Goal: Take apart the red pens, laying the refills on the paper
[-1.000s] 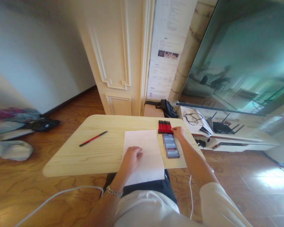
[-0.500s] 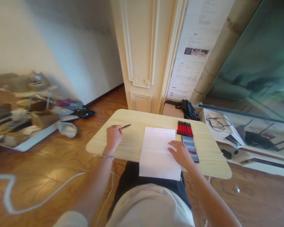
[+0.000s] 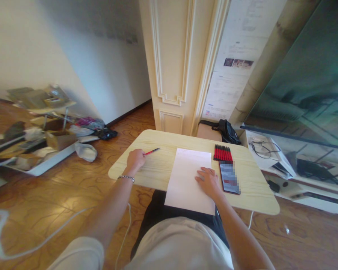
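My left hand (image 3: 135, 159) is closed round the near end of a red pen (image 3: 151, 151) lying on the left part of the light wooden table (image 3: 253, 195). My right hand (image 3: 208, 180) lies flat and open on a white sheet of paper (image 3: 186, 176) in the middle of the table. Just right of that hand lies a phone (image 3: 230, 177). Beyond the phone sits a row of several red and black pens (image 3: 222, 153).
A cream panelled column (image 3: 180, 63) stands behind the table. A black bag (image 3: 227, 131) lies at its foot. A low white shelf with cables (image 3: 273, 153) is on the right. Clutter on a white tray (image 3: 36, 142) is on the left floor. A white cable (image 3: 45, 236) runs across the wood floor.
My left hand left the paper and went to the single red pen, closing on it. My right hand came back from the pen row onto the paper. The view swung left.
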A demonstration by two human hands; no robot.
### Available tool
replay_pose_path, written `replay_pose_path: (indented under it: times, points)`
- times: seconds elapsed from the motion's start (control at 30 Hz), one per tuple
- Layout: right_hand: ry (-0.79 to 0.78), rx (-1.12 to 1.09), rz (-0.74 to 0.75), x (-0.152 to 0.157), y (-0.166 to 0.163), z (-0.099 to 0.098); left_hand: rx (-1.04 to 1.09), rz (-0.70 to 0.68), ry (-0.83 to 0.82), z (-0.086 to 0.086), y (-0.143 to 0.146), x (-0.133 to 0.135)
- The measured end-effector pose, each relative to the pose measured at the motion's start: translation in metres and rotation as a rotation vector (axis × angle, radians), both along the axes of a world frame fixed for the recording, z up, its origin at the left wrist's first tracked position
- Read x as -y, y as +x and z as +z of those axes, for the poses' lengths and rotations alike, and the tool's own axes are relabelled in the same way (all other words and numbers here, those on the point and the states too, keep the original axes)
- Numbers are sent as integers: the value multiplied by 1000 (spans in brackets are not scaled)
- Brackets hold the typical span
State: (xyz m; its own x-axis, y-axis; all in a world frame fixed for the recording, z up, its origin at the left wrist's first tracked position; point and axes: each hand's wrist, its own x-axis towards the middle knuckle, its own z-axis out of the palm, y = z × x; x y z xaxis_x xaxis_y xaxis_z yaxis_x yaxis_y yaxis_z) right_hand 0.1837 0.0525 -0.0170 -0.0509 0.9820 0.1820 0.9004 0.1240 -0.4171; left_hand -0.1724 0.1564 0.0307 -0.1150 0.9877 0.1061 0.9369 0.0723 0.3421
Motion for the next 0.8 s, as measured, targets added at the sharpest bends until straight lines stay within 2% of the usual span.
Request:
replay_pose_path:
  times: [0.17,0.3,0.4,0.47,0.57,0.8]
  points:
    - [26,-18,-10,-3,-2,-3,39,-37,34,3,20,12]
    - [39,-8,-10,-3,-2,-3,339,-199,104,-2,71,44]
    - [22,1,-11,-3,-2,-1,422,-267,103,-11,117,75]
    - [6,7,-14,-3,-2,1,415,-318,78,-16,142,92]
    - [-7,11,-16,-2,-3,4,303,-300,38,-23,167,109]
    - [-34,3,-25,0,-3,9,93,-298,-50,-25,180,117]
